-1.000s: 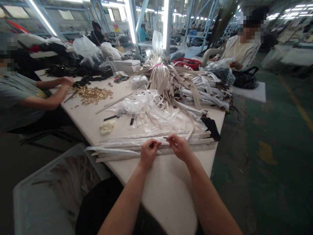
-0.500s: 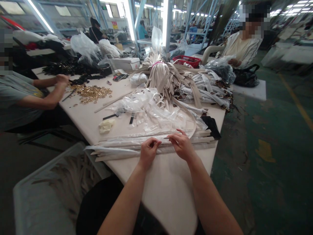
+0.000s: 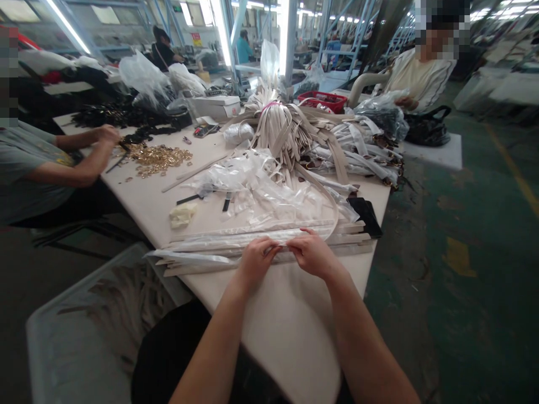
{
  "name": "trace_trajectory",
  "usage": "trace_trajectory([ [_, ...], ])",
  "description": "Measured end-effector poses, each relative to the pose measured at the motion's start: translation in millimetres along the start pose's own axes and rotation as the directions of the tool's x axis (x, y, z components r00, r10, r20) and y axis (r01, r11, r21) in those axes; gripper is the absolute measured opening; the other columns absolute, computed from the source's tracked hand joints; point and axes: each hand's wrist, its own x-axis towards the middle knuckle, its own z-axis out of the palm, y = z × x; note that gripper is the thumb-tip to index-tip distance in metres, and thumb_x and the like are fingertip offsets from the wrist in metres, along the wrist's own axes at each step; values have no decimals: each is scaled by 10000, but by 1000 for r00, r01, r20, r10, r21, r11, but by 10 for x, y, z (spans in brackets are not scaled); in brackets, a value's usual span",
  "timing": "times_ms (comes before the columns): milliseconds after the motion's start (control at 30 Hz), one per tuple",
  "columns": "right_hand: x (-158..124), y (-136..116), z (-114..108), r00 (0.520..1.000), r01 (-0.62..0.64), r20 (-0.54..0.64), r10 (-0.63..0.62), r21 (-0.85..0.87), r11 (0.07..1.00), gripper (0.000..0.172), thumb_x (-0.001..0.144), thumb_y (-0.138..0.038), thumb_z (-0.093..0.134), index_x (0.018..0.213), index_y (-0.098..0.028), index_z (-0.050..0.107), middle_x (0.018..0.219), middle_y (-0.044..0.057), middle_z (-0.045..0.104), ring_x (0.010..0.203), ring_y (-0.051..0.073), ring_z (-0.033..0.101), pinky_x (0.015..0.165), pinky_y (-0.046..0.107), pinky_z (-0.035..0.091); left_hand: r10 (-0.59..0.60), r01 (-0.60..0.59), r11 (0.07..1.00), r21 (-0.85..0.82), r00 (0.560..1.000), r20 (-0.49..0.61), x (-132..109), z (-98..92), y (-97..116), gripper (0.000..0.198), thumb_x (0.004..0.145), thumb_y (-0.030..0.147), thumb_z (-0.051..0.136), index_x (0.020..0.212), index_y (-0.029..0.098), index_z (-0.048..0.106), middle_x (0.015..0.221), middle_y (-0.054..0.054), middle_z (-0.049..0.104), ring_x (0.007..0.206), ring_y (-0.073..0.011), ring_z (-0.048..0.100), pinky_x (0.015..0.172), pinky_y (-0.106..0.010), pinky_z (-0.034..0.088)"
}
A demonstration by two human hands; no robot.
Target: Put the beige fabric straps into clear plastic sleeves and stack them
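Observation:
My left hand (image 3: 256,259) is closed in a pinch over the near edge of the table. Close beside it, my right hand (image 3: 310,253) pinches too, its index finger raised a little. The fingertips of both nearly meet at something small and thin that I cannot make out. Behind and beneath the hands lie long beige straps (image 3: 356,238) in clear plastic sleeves (image 3: 206,258), laid side by side across the table. A heap of loose clear plastic (image 3: 252,179) rests beyond them.
A large bundle of beige straps (image 3: 278,126) stands mid-table (image 3: 290,325). Gold metal pieces (image 3: 160,160) lie at left near a co-worker's hands (image 3: 107,136). A black flat item (image 3: 365,217) sits by the right edge. A bin (image 3: 46,336) with straps stands lower left.
My right hand has moved slightly left and down, so its fingertips now come close to my left hand's. Its fingers have drawn together. My left hand has barely moved.

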Motion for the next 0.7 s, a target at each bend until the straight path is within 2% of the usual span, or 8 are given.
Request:
trace_trajectory([
  [167, -51, 44, -37, 998, -45, -39, 47, 64, 997, 330, 863, -189, 662, 1186, -256, 678, 885, 26, 783, 853, 225, 723, 1163, 517, 262, 29, -35, 995, 93, 997, 66, 15, -216, 11, 168, 935, 351, 610, 907, 240, 733, 899, -61, 724, 871, -221, 653, 822, -330, 457],
  [267, -59, 81, -67, 996, -58, -71, 62, 65, 996, 215, 861, -168, 654, 1034, -273, 725, 830, 0, 774, 780, 212, 717, 1183, 564, 201, 35, -46, 986, 159, 996, 76, 32, -412, 47, 158, 926, 346, 622, 885, 243, 735, 880, -59, 722, 861, -222, 653, 819, -333, 451],
  [367, -25, 56, -36, 997, -18, -69, 21, 48, 999, 147, 894, -177, 629, 881, -272, 740, 823, 2, 772, 769, 203, 710, 1178, 548, 226, 73, -103, 969, 225, 988, 139, 61, -529, 93, 127, 900, 322, 656, 870, 240, 748, 856, -64, 721, 857, -229, 650, 830, -342, 440],
  [467, -10, 36, -9, 997, -12, -71, 15, 42, 999, 113, 895, -209, 646, 928, -263, 739, 843, 15, 772, 797, 210, 708, 1172, 539, 244, 102, -149, 948, 283, 979, 175, 100, -559, 115, 119, 898, 299, 656, 881, 237, 756, 860, -74, 726, 863, -235, 641, 855, -358, 424],
  [567, -25, 72, -26, 993, -53, -106, 56, 35, 998, 135, 880, -209, 659, 985, -253, 731, 869, 27, 770, 818, 221, 704, 1175, 571, 213, 107, -156, 930, 334, 981, 160, 143, -561, 113, 122, 901, 292, 647, 885, 235, 753, 859, -76, 729, 867, -242, 630, 861, -368, 415],
  [700, 5, 73, -29, 990, -32, -136, 39, 52, 998, 139, 911, -194, 612, 903, -263, 733, 855, 27, 764, 832, 221, 695, 1165, 569, 231, 132, -179, 930, 322, 978, 162, 213, -526, 156, 112, 882, 287, 665, 834, 236, 752, 815, -70, 722, 850, -237, 632, 896, -378, 403],
])
